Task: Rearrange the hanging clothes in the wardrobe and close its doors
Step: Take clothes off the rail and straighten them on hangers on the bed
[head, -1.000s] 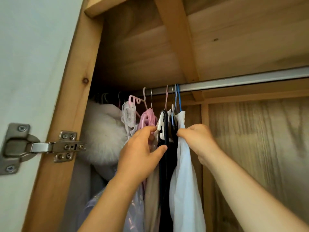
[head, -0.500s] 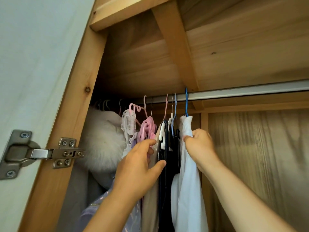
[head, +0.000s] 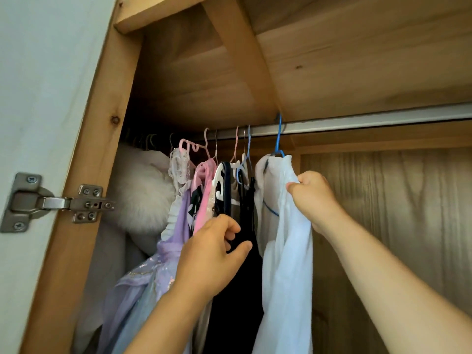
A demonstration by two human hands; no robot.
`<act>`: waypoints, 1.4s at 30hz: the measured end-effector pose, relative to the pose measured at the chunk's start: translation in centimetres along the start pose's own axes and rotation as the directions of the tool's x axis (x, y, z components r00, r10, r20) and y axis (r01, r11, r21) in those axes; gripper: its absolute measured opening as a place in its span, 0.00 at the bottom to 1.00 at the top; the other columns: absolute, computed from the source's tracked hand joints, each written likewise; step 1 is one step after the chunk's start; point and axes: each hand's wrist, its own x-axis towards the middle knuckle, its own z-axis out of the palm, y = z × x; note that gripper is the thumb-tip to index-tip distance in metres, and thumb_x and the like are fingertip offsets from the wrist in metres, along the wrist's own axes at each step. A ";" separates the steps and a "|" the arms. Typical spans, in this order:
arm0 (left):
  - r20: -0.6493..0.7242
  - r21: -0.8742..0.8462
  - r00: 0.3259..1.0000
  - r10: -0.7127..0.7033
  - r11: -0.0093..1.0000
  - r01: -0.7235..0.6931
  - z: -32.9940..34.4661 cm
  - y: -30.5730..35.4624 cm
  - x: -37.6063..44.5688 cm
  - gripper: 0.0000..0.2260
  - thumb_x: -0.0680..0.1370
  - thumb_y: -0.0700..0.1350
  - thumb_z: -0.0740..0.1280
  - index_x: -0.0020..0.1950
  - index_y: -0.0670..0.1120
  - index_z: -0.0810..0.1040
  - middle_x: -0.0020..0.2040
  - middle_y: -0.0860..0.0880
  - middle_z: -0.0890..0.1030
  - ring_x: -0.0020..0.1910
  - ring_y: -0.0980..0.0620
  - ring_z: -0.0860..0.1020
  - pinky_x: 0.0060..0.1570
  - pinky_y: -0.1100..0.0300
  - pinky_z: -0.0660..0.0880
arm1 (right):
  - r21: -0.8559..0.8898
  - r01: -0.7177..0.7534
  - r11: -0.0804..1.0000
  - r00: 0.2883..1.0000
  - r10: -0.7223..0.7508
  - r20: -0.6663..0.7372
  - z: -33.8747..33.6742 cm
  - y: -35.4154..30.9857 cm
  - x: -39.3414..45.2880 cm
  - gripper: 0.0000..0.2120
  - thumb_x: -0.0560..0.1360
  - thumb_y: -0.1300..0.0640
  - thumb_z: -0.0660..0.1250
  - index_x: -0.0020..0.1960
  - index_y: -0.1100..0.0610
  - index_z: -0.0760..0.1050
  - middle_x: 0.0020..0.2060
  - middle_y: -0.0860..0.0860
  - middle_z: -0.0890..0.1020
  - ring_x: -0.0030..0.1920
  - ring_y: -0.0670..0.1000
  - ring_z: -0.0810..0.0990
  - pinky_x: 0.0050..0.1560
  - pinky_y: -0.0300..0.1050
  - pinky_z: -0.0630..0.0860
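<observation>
- The wardrobe (head: pixel 84 175) fills the frame, a pale wood carcass with its white door (head: pixel 38 98) swung open at the left edge on a metal hinge (head: pixel 56 203); the door is not yet closed.
- The hanging rail (head: pixel 370 121) runs across the upper right, bare to the right of the blue hook.
- The hanging clothes crowd the middle and lower left: a white fluffy coat (head: pixel 138 190), a lilac dress (head: pixel 153 272), a pink top (head: pixel 204 190) and a black garment (head: pixel 240 277), packed tight on pink, white and blue hangers.
- The white garment (head: pixel 286 251) hangs just right of centre, long, thin and creased, set a little apart from the bunch on a blue hanger (head: pixel 279 139).
- The right hand (head: pixel 310 198), centre right, has its fingers curled and clamped on the garment's shoulder.
- The left hand (head: pixel 212 254), lower centre, has thumb and fingers apart and loosely bent beside the black garment; whether they pinch it I cannot tell.
- Risk: the white garment sits bunched on a thin wire hanger, so a sideways pull on the cloth alone could drag it off the hanger.
- Risk: the crowded hooks on the left could snag one another if the bunch is pushed as one.
</observation>
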 end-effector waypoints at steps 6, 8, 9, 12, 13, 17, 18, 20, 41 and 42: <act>0.064 -0.014 0.998 -0.014 1.000 0.015 0.0 1.6 -1.5 0.12 0.70 0.50 0.73 0.42 0.59 0.70 0.41 0.57 0.75 0.36 0.58 0.74 0.43 0.59 0.76 | -0.055 -0.023 0.998 1.000 0.023 0.000 -1.9 0.3 -0.7 0.12 0.79 0.59 0.56 0.37 0.54 0.61 0.34 0.48 0.65 0.32 0.46 0.64 0.30 0.40 0.59; 0.089 -0.007 0.996 -0.030 0.999 0.031 -0.2 1.9 -1.8 0.11 0.70 0.52 0.72 0.42 0.60 0.70 0.41 0.57 0.75 0.36 0.59 0.74 0.43 0.59 0.76 | -0.086 -0.008 0.996 1.000 0.008 0.006 -2.6 0.0 -0.8 0.14 0.79 0.59 0.55 0.36 0.53 0.59 0.34 0.48 0.64 0.32 0.46 0.63 0.30 0.41 0.59; 0.100 -0.007 0.994 -0.044 0.999 0.045 -0.3 2.0 -2.0 0.11 0.70 0.52 0.72 0.42 0.61 0.70 0.42 0.57 0.76 0.36 0.59 0.74 0.43 0.59 0.76 | -0.101 -0.003 0.995 1.000 0.004 0.010 -2.9 -0.3 -1.0 0.13 0.80 0.59 0.55 0.36 0.53 0.59 0.35 0.49 0.65 0.33 0.46 0.64 0.30 0.41 0.59; 0.132 -0.002 0.988 -0.076 0.997 0.077 -0.9 2.2 -2.6 0.10 0.70 0.54 0.71 0.44 0.60 0.71 0.42 0.58 0.76 0.36 0.59 0.75 0.45 0.58 0.77 | -0.104 0.026 0.994 0.999 -0.023 0.025 -3.8 -1.0 -2.0 0.13 0.80 0.58 0.55 0.37 0.54 0.59 0.36 0.49 0.65 0.33 0.47 0.64 0.31 0.41 0.59; 0.141 0.005 0.987 -0.083 0.997 0.083 -1.0 2.4 -2.9 0.10 0.70 0.54 0.71 0.46 0.60 0.72 0.43 0.58 0.76 0.37 0.59 0.75 0.45 0.58 0.77 | -0.109 0.037 0.993 0.999 -0.034 0.029 -4.3 -1.2 -2.6 0.12 0.80 0.58 0.55 0.37 0.54 0.60 0.36 0.49 0.66 0.33 0.47 0.65 0.31 0.42 0.60; 0.151 -0.006 0.985 -0.081 0.997 0.082 -1.7 3.4 -3.6 0.10 0.70 0.54 0.71 0.46 0.59 0.73 0.43 0.58 0.76 0.37 0.58 0.76 0.47 0.55 0.77 | -0.145 0.062 0.987 0.996 -0.053 0.068 -6.2 -1.4 -5.7 0.08 0.79 0.58 0.57 0.42 0.58 0.66 0.37 0.52 0.69 0.34 0.50 0.67 0.32 0.43 0.62; 0.160 -0.021 0.985 -0.072 0.997 0.077 -1.8 3.8 -3.8 0.10 0.70 0.53 0.71 0.46 0.59 0.72 0.44 0.58 0.76 0.37 0.57 0.76 0.47 0.54 0.77 | -0.152 0.064 0.986 0.995 -0.052 0.085 -6.7 -1.3 -6.7 0.08 0.78 0.58 0.57 0.41 0.57 0.65 0.36 0.51 0.68 0.34 0.50 0.66 0.32 0.43 0.61; 0.168 -0.047 0.984 -0.052 0.997 0.061 -2.0 4.4 -4.3 0.09 0.71 0.52 0.71 0.47 0.58 0.72 0.45 0.58 0.75 0.37 0.56 0.76 0.47 0.53 0.77 | -0.174 0.062 0.983 0.993 -0.043 0.112 -7.5 -1.1 -9.0 0.10 0.78 0.58 0.58 0.39 0.55 0.64 0.34 0.50 0.68 0.32 0.49 0.66 0.31 0.43 0.60; 0.123 -0.313 0.988 0.090 0.949 -0.047 -4.1 11.2 -12.8 0.25 0.77 0.33 0.57 0.73 0.47 0.64 0.72 0.49 0.66 0.70 0.51 0.64 0.65 0.60 0.64 | -0.005 -0.065 0.998 0.997 0.065 0.027 -22.6 -3.6 -36.4 0.12 0.64 0.50 0.74 0.43 0.56 0.79 0.36 0.57 0.83 0.36 0.57 0.82 0.35 0.45 0.77; 0.163 -0.298 0.982 0.092 0.954 -0.040 -4.2 11.5 -12.8 0.27 0.76 0.31 0.56 0.74 0.47 0.62 0.74 0.49 0.63 0.72 0.50 0.62 0.68 0.59 0.62 | -0.003 -0.067 0.998 0.997 0.067 0.032 -23.2 -4.1 -37.2 0.10 0.65 0.52 0.73 0.42 0.56 0.80 0.35 0.57 0.83 0.35 0.55 0.82 0.33 0.43 0.77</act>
